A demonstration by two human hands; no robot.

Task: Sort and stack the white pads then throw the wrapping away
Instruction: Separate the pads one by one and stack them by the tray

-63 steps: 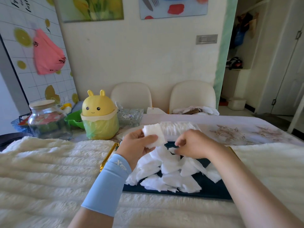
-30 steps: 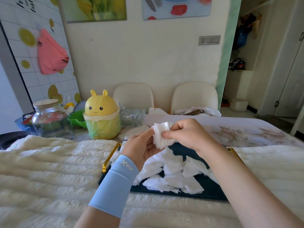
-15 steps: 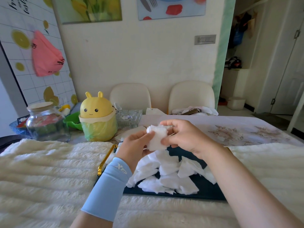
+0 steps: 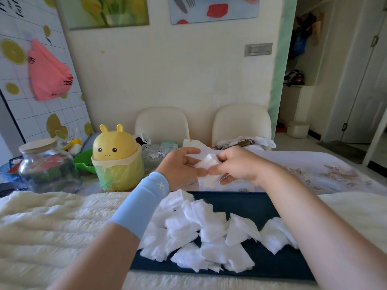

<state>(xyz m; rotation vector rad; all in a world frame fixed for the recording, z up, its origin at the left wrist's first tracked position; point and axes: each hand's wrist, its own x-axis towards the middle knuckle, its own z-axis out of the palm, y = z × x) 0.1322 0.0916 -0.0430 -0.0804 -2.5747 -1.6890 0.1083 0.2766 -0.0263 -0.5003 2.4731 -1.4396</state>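
Both hands are raised above the far edge of a dark blue tray (image 4: 257, 206). My left hand (image 4: 180, 169) and my right hand (image 4: 236, 166) face each other and both pinch a small stack of white pads (image 4: 207, 164) held between them. Several loose white pads (image 4: 201, 229) lie in a scattered heap on the tray below my arms. A light blue sleeve covers my left wrist. The near left part of the tray is hidden by my left forearm.
A yellow bunny-shaped bin (image 4: 116, 158) with a green liner stands left of the tray. A glass jar (image 4: 45, 166), a green bowl (image 4: 83, 160) and a clear glass dish (image 4: 157, 152) sit behind. A fluffy cream cloth (image 4: 52, 222) covers the near table. Two cream chairs (image 4: 162, 123) stand opposite.
My right hand picked a pad from the tray and brought it to the stack in my left hand. Both hands have since lifted a little, still holding the pads together.
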